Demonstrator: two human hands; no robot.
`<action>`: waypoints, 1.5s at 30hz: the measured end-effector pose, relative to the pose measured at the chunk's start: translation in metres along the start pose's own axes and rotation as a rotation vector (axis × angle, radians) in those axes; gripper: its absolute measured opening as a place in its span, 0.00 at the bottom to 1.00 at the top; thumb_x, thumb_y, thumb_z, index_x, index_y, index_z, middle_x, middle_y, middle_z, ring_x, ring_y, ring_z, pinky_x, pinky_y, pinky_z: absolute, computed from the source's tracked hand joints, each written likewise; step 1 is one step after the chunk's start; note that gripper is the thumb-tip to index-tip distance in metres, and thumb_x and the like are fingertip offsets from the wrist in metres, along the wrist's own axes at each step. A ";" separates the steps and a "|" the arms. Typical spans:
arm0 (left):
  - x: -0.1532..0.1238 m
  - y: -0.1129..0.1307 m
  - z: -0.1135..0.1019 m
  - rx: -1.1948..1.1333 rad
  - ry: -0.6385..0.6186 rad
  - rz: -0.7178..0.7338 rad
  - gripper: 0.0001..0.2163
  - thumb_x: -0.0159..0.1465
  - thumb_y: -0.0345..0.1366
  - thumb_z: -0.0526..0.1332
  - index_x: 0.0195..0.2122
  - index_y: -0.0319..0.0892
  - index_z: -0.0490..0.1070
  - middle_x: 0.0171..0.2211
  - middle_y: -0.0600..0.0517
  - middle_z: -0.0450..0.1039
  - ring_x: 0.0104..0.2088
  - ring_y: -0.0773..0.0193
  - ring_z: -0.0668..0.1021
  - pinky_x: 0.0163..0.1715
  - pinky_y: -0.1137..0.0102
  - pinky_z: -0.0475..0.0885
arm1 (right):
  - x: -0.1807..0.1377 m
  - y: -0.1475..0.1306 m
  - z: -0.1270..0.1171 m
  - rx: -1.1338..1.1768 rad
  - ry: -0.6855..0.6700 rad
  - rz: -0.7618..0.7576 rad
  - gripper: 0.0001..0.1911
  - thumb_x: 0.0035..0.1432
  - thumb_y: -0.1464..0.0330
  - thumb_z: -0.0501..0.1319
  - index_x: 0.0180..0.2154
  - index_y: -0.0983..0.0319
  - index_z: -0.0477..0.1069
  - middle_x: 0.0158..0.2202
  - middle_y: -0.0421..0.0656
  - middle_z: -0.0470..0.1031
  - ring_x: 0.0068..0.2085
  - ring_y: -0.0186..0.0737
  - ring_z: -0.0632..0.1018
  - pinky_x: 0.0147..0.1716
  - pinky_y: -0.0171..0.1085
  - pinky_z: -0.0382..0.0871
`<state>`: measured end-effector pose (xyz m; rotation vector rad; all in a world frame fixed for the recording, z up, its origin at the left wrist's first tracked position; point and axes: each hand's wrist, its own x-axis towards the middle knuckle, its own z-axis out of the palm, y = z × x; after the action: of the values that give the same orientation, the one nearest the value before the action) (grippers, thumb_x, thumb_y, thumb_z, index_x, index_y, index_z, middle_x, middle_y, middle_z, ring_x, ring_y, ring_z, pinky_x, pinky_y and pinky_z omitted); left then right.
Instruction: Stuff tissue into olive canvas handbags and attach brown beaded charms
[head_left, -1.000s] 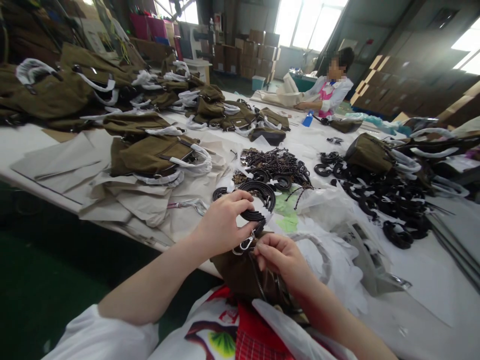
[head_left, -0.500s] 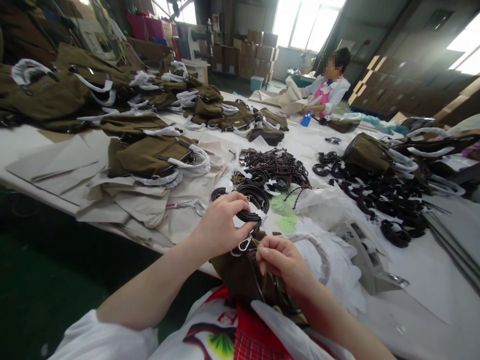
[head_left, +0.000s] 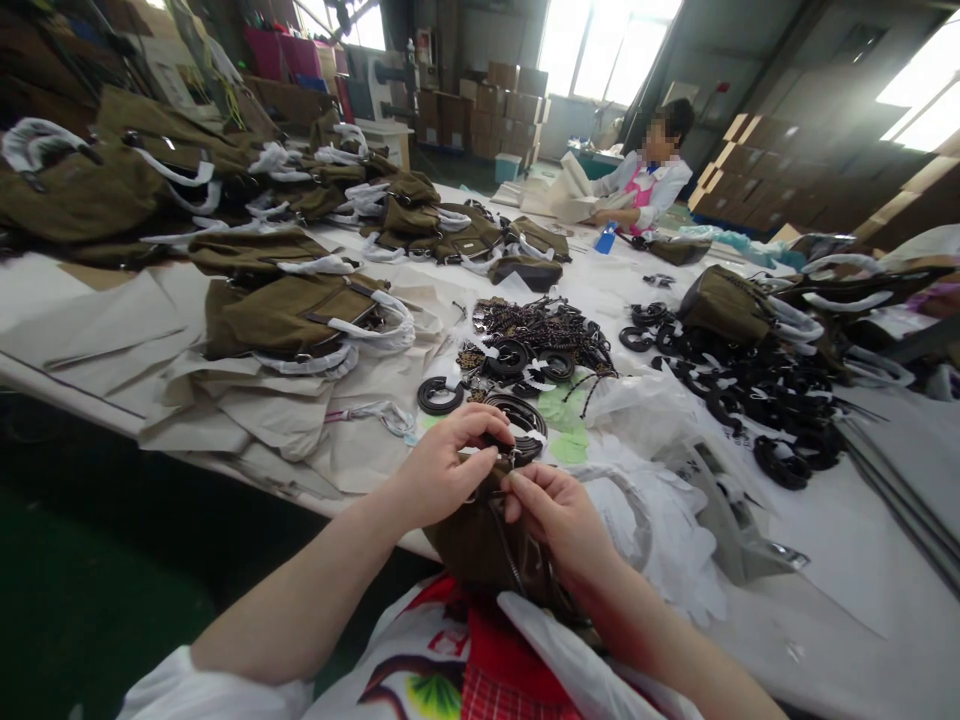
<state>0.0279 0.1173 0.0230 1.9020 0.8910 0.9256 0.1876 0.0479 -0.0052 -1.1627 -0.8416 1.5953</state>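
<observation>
Head view: left hand (head_left: pixel 454 465) is curling at center, thumb and fingers pinching near the end of the black strap coil (head_left: pixel 528 449); exact contact is hiding behind the fingers. Coil is sitting just beyond the fingertips, up and right of that hand. Right hand (head_left: pixel 555 510) is pinching the top edge of the olive bag (head_left: pixel 466 548), fingertips nearly meeting the left thumb. Bag is resting at lower center, below both hands, up against the wearer's shirt. Cord pile (head_left: pixel 544 330) is lying above the hands, mid-frame; green paper (head_left: pixel 570 445) is showing right of the coil. More olive bags (head_left: pixel 274 310) are filling upper left, loose coils (head_left: pixel 787 400) are crowding right. Co-worker (head_left: pixel 645 190), upper right, is handling beige sheets (head_left: pixel 571 197).
</observation>
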 end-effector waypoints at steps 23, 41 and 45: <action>-0.001 -0.001 0.008 0.117 0.154 0.043 0.03 0.56 0.32 0.67 0.31 0.45 0.82 0.31 0.52 0.65 0.36 0.64 0.72 0.38 0.69 0.70 | 0.003 0.012 0.000 0.205 0.014 0.107 0.20 0.49 0.55 0.71 0.29 0.65 0.71 0.16 0.34 0.68 0.12 0.20 0.50 0.13 0.28 0.33; -0.012 0.005 0.013 0.195 0.227 0.191 0.05 0.58 0.29 0.65 0.33 0.43 0.81 0.30 0.52 0.65 0.33 0.67 0.72 0.33 0.72 0.70 | -0.001 0.014 -0.003 0.183 -0.019 0.075 0.17 0.49 0.59 0.70 0.27 0.66 0.72 0.17 0.37 0.71 0.14 0.21 0.53 0.14 0.29 0.36; -0.018 0.007 0.014 0.215 0.233 0.273 0.06 0.59 0.28 0.64 0.32 0.43 0.80 0.30 0.52 0.66 0.32 0.67 0.72 0.31 0.72 0.69 | -0.002 0.012 -0.005 0.297 -0.099 0.107 0.22 0.54 0.53 0.63 0.28 0.68 0.73 0.20 0.42 0.74 0.13 0.21 0.56 0.14 0.29 0.36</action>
<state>0.0328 0.0945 0.0187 2.1690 0.9098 1.2793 0.1893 0.0427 -0.0172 -0.9353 -0.5863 1.8076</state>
